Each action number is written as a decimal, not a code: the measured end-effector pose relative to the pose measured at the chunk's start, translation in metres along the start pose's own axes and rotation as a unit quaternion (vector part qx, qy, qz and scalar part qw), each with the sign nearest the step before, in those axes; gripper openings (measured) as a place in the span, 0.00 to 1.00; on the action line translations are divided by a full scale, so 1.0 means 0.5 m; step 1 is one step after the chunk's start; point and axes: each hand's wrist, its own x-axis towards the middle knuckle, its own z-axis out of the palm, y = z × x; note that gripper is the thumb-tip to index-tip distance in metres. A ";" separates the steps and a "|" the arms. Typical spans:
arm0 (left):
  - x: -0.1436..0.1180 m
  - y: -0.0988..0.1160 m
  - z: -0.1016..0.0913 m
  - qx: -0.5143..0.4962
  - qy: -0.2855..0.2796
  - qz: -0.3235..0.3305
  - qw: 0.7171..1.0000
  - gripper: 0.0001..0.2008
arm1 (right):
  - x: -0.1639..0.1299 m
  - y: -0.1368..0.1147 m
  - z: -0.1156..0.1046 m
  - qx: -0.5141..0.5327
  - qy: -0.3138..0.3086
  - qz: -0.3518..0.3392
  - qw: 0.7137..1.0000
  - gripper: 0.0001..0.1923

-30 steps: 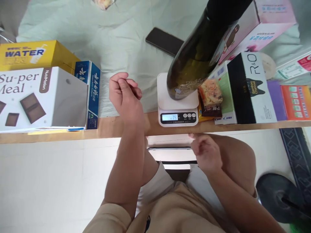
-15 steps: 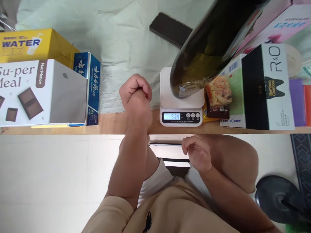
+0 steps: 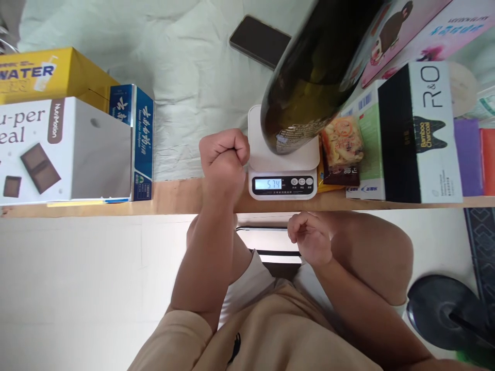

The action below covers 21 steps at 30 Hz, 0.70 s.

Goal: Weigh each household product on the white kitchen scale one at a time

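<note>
My left hand (image 3: 223, 154) is closed in a fist over the table's front edge, just left of a white digital kitchen scale (image 3: 284, 164); nothing shows in it. A large dark green glass bottle (image 3: 309, 87) stands on the scale's plate, and the lit display reads 574. Below the table edge, my right hand (image 3: 310, 238) hovers by my right knee with its fingers curled in, holding nothing that I can see. Beside the scale on the right lies a clear-wrapped snack (image 3: 342, 141), on top of a brown and yellow packet (image 3: 338, 176).
On the left are a white Su-per Meal box (image 3: 65, 149), a yellow box (image 3: 58, 72) and a blue toothpaste box (image 3: 142, 144). A black phone (image 3: 259, 41) lies behind the bottle. On the right stand a black-and-white R&O box (image 3: 419, 134) and a pink box (image 3: 436, 36).
My left fist has turned a little and come closer to the scale. The view has shifted slightly to the right. The bottle and the reading of 574 stay the same.
</note>
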 end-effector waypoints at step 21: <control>0.000 -0.001 0.000 -0.015 -0.011 -0.005 1.000 0.04 | 0.041 -0.071 0.046 -0.186 -0.004 -0.108 0.977 0.22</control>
